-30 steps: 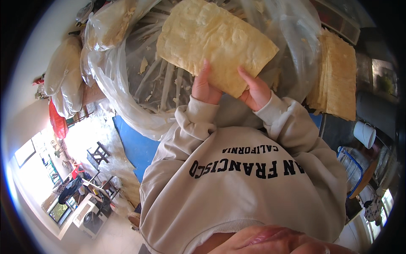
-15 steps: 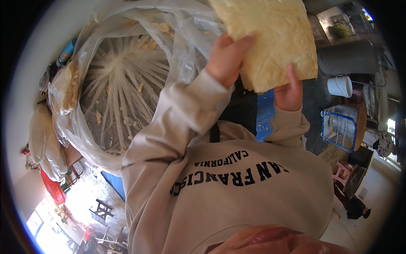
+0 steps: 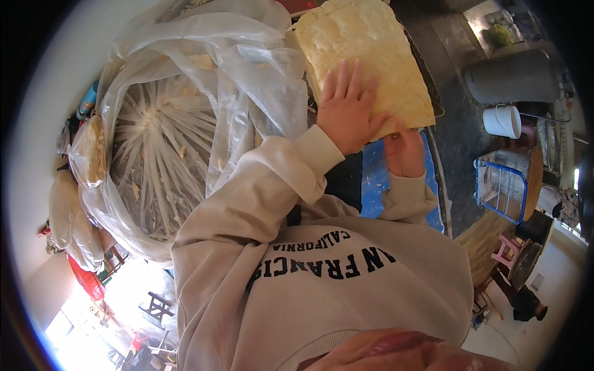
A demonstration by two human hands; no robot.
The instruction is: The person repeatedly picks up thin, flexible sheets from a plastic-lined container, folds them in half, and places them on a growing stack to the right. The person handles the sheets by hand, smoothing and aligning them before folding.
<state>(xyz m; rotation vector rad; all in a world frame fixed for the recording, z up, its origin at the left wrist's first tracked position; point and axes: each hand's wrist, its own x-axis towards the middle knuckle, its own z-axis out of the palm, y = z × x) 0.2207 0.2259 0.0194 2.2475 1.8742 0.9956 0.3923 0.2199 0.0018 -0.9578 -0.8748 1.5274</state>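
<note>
Left fingers (image 3: pixel 343 80) splayed flat, right fingers (image 3: pixel 408 140) blurred

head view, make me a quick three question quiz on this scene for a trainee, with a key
1. Which hand lies with fingers spread across the pale yellow sheet: a) left, b) right?
2. True or false: the clear plastic liner is to the left of the sheet.
3. Fill in: the small bucket at the right side of the view is ____ in colour.

Key: 1. a, the left hand. 2. True. 3. White.
</note>
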